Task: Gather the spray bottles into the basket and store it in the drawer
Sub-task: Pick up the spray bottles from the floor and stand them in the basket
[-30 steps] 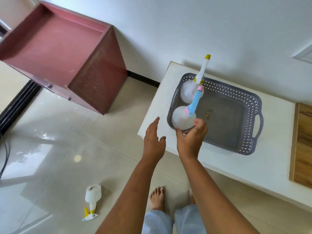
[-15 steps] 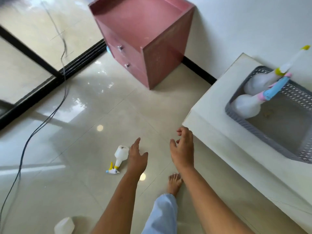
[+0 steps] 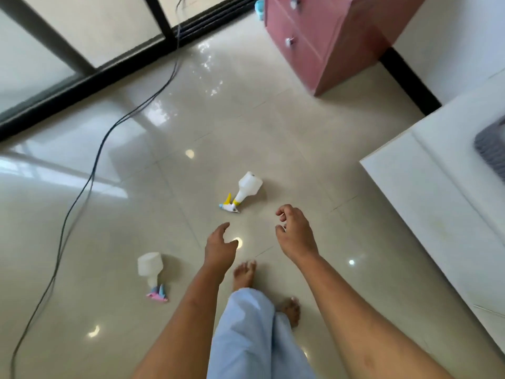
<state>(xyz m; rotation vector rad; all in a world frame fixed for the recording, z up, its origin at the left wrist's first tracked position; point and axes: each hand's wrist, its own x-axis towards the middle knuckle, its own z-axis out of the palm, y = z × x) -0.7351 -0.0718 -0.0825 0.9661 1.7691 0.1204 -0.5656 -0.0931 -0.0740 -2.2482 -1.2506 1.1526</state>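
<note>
Yellow-trigger bottle (image 3: pixel 244 190) lying, nozzle lower-left | pink-trigger bottle (image 3: pixel 152 272) nozzle down-frame | hands empty, fingers loose

Open tiled floor (image 3: pixel 273 138) lies ahead of both empty grips, the left hand (image 3: pixel 220 248) and the right hand (image 3: pixel 296 236), with nothing between them and the yellow-nozzled spray bottle (image 3: pixel 241 193) lying on its side. A second bottle (image 3: pixel 152 273) lies to the left, clear all round. The white bench (image 3: pixel 426 187) blocks the right, the pink drawer cabinet (image 3: pixel 325 42) stands farther off, and a black cable (image 3: pixel 90 184) crosses the floor at left.
</note>
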